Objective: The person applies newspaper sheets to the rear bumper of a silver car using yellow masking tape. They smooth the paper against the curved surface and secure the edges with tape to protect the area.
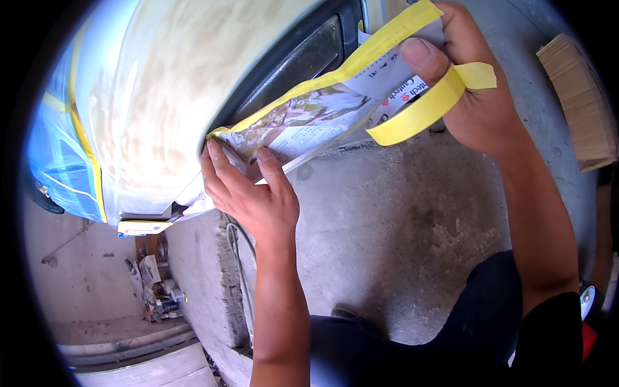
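A long strip of printed newspaper (309,122), edged along its top with yellow masking tape (309,85), stretches along the lower rim of a dark recessed light (300,61) in a car body panel. At its left end, my left hand (248,190) lies with fingertips against the tape's end and the panel, thumb apart on the paper. My right hand (477,84) grips the paper's right end, thumb on top and fingers behind. A curled yellow tape band (419,117) hangs by that hand; behind it shows a white printed surface with red marks.
The car panel (155,84) is pale with brownish patches. Blue plastic sheeting (61,155) edged in yellow tape covers the car at far left. A cardboard box (577,100) stands at right. Below are a concrete floor (387,213), a hose (242,258) and clutter (155,290).
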Tool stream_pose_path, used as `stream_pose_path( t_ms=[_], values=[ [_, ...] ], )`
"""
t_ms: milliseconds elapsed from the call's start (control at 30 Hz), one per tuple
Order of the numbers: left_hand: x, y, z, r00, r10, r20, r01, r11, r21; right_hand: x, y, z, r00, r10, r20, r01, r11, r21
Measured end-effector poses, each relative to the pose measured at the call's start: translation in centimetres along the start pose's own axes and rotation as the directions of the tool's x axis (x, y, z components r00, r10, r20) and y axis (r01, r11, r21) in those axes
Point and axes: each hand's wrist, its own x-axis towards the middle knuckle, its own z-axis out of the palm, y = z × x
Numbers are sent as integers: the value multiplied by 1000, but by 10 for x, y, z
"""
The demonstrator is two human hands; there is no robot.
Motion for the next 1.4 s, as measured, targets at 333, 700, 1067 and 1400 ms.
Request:
stream_pose_path(
  t_ms=[333,700,1067,1400],
  values=[
    [4,3,1,997,-70,26,71,997,-25,25,12,11,932,-145,-333,46,957,-287],
    [12,5,0,998,-63,10,62,998,27,40,7,19,902,-76,-425,-159,857,-490],
    [21,27,5,989,151,1,-150,983,108,47,20,12,896,32,-443,-239,875,-421],
    [25,20,14,963,270,-2,-267,955,133,48,31,13,889,-82,-450,-136,891,-432]
  ],
)
